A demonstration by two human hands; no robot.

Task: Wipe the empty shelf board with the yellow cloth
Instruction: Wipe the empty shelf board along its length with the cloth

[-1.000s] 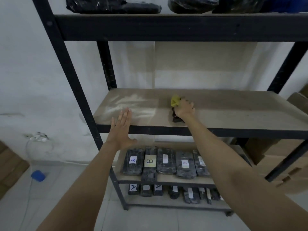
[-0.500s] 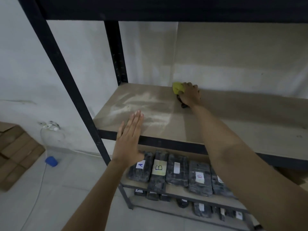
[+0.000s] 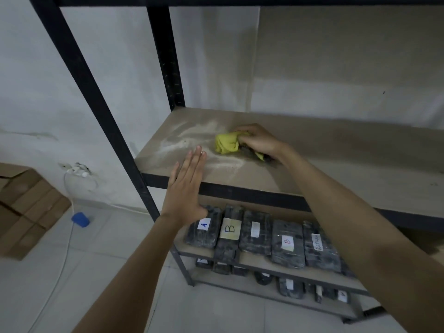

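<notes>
head view, right grip (image 3: 258,140): fist closed round crumpled yellow cloth (image 3: 227,145), pressed on bare brown shelf board (image 3: 336,164)
pale dust streaks (image 3: 189,140): left of this grip, nearer it
left hand (image 3: 186,188): flat, empty, at front edge

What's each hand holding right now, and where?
Right hand grips the yellow cloth by its bunched right end, on the shelf board. Left hand holds nothing.

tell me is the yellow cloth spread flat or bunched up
Bunched up. The yellow cloth is a crumpled wad gripped in the right hand, resting on the dusty shelf board, not laid flat.
</notes>
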